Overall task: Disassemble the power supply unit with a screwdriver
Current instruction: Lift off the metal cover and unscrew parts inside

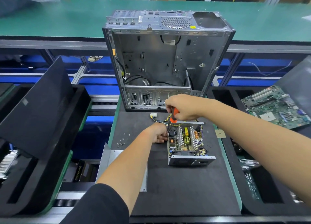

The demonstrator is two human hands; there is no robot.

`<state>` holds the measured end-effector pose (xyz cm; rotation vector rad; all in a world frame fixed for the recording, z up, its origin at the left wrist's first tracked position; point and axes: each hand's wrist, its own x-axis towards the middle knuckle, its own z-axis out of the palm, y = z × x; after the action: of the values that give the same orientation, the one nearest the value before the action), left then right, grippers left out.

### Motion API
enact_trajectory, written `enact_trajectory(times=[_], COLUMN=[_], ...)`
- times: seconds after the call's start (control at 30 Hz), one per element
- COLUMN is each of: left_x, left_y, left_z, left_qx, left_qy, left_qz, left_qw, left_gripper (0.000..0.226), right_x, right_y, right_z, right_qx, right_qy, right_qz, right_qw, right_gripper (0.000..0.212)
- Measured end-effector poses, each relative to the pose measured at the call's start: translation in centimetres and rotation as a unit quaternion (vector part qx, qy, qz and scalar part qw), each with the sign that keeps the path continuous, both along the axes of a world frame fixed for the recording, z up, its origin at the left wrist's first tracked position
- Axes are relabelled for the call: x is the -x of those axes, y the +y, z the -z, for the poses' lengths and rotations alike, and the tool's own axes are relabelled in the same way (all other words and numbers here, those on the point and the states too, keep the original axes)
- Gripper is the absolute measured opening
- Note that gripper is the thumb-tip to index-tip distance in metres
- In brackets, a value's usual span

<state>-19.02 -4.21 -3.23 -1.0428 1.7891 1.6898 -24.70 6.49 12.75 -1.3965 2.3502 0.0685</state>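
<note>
The small grey metal power supply box (186, 143) sits open on the desk (185, 190), lid off. Right hand (183, 107) grips the orange screwdriver (174, 117); left hand (158, 133) holds the box's left side. Inside board still needs unscrewing.

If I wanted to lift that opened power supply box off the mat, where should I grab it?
Probably by the outer metal walls of the power supply unit, fingers coming down from above onto the near perforated wall and the far one. The top is open, with the circuit board and heatsinks exposed, so keep fingers out of it.
</note>
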Motion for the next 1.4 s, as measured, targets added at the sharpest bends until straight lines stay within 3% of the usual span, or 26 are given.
enact_trajectory(times=[0.07,0.13,0.23,0.33,0.43,0.67,1.0,1.2,1.4], left_x=[0.0,0.0,0.0,0.0,-0.1,-0.1,-0.7,-0.3,0.0], left_y=[0.0,0.0,0.0,0.0,0.0,0.0,-0.4,-0.1,-0.2], left_z=[0.0,-0.1,-0.2,-0.2,-0.2,-0.2,-0.6,-0.1,0.2], left_qx=[0.001,-0.001,0.0,0.001,0.001,0.004,-0.007,0.059,0.168], left_qy=[0.001,0.0,-0.002,-0.001,-0.002,-0.001,0.005,0.023,0.068], left_qz=[0.0,0.001,0.002,0.006,0.008,0.003,-0.019,-0.027,0.031], left_qw=[1.0,1.0,1.0,1.0,1.0,1.0,1.0,0.998,0.983], left_gripper=[0.024,0.024,0.025,0.024,0.024,0.025,0.027,0.015,0.018], right_x=[0.0,0.0,-0.2,-0.2,-0.1,0.1,0.0,0.3,0.3], right_y=[0.4,0.3,-0.1,-0.1,0.4,0.2,0.2,0.6,0.6], right_z=[-0.2,0.0,0.3,0.2,0.1,1.1,1.1,0.7,0.9], right_qx=[0.017,-0.006,-0.073,0.009,0.037,0.076,0.09,0.098,0.097], right_qy=[-0.025,0.018,0.078,-0.004,-0.065,0.004,0.005,0.015,0.011], right_qz=[-0.005,-0.003,0.018,0.021,0.037,0.093,0.105,0.106,0.106], right_qw=[1.0,1.0,0.994,1.0,0.997,0.993,0.99,0.989,0.99], right_gripper=[0.017,0.008,0.022,0.007,0.023,0.011,0.009,0.008,0.008])
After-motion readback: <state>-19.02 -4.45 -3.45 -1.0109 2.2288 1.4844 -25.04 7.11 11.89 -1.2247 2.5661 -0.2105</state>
